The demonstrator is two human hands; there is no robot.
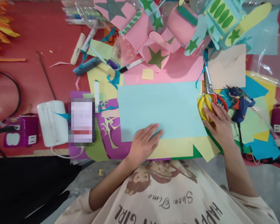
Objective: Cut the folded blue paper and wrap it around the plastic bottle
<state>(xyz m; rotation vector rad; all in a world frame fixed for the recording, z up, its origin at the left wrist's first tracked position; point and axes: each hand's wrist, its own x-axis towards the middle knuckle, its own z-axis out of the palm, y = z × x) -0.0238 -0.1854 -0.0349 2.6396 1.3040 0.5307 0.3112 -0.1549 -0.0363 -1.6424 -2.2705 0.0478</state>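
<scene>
A light blue sheet of paper (158, 109) lies flat in front of me. My left hand (146, 141) rests on its lower edge with the fingers stretched out, holding nothing. To the right of the sheet, my right hand (218, 123) has its fingers bent over the handles of scissors (209, 83). These handles show yellow and red loops, and the metal blades point away from me. Whether one or two pairs lie there I cannot tell. Beyond the blue sheet lies a pink sheet (182, 67) with a small yellow paper square (147, 74) on it.
A blue glue gun (240, 107) lies right of the scissors among paper scraps. Pink paper shapes with green stars (157, 57) crowd the far side. At left are a phone (81, 119), a white device (52, 123), a purple box (21, 130) and several markers (78, 48).
</scene>
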